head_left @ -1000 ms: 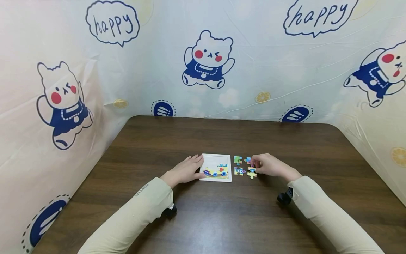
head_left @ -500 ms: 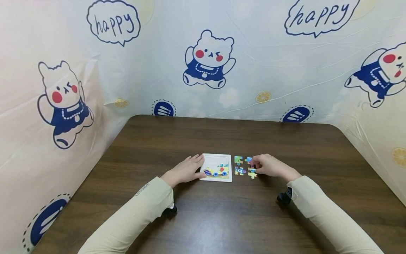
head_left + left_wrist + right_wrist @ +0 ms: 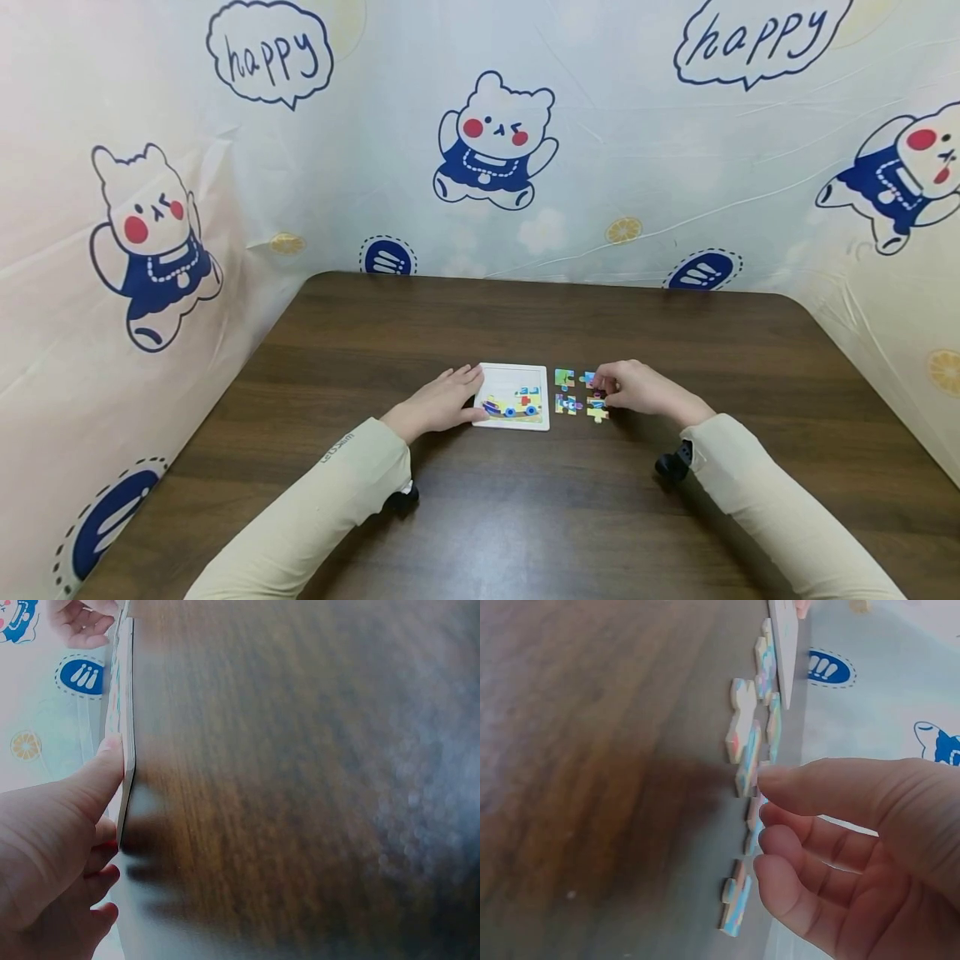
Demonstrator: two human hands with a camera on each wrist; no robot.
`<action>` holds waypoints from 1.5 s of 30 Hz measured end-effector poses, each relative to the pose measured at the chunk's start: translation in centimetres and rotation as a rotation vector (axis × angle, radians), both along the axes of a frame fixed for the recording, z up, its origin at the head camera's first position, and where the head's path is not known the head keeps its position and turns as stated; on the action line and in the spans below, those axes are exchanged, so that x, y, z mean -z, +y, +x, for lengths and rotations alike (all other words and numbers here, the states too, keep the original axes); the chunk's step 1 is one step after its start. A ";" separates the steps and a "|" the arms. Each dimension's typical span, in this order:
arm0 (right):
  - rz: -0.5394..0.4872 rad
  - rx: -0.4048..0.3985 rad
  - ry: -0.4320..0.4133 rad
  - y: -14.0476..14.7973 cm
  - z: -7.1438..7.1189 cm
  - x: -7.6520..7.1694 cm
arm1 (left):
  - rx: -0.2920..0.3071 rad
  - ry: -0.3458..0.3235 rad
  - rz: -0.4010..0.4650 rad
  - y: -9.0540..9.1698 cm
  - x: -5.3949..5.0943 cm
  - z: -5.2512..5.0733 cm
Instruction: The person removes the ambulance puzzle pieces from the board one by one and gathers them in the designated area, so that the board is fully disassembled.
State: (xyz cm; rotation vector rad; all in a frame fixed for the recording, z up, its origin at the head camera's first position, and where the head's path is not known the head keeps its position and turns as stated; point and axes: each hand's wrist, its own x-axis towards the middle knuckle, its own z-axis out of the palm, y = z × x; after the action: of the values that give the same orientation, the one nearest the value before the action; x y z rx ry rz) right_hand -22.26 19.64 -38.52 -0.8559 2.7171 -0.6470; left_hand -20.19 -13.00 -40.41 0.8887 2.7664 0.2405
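A white puzzle frame [image 3: 510, 425], partly filled with a picture of a yellow vehicle with blue wheels, lies flat on the table. My left hand [image 3: 437, 403] rests along its left side, fingers mostly straight, thumb [image 3: 111, 754] on the near left corner. To the frame's right lie several loose jigsaw pieces, among them a green one [image 3: 564, 378] and a blue and purple one [image 3: 566, 404]. Over the right-hand pieces, my right hand [image 3: 637, 388] pinches a jigsaw piece [image 3: 748, 761] with its thumb; the index finger is hidden behind the thumb in the right wrist view.
The dark wooden table [image 3: 480, 508] extends around the frame and pieces. A pale printed cloth [image 3: 495, 233] hangs behind and at both sides of it. Another jigsaw piece [image 3: 735, 904] lies below the right fingers in the right wrist view.
The right fingers shift very slightly at the same jigsaw piece. The left hand stays on the frame, and the frame and loose pieces keep their places.
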 end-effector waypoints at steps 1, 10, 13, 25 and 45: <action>-0.005 -0.004 0.008 0.0 0.0 -0.1 | 0.001 0.000 0.004 0.0 0.0 0.0; -0.027 0.006 0.006 -1.0 -0.1 -0.9 | -0.002 -0.001 -0.001 0.0 0.0 0.1; -0.044 -0.005 0.007 -1.7 -0.1 -1.2 | -0.007 -0.005 -0.001 0.0 -0.1 0.1; -0.051 -0.058 0.067 -5.0 -0.3 -1.6 | 0.001 0.004 0.000 -0.1 0.1 0.0; 0.033 -0.101 0.000 -8.4 -0.4 0.0 | 0.002 0.006 0.000 0.0 0.1 0.0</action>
State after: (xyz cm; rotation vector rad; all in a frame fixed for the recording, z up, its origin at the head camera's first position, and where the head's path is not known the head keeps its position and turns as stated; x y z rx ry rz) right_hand -22.68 11.22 -38.54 -0.9780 2.6570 -0.5799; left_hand -20.20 -13.04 -40.54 0.8940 2.7702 0.2384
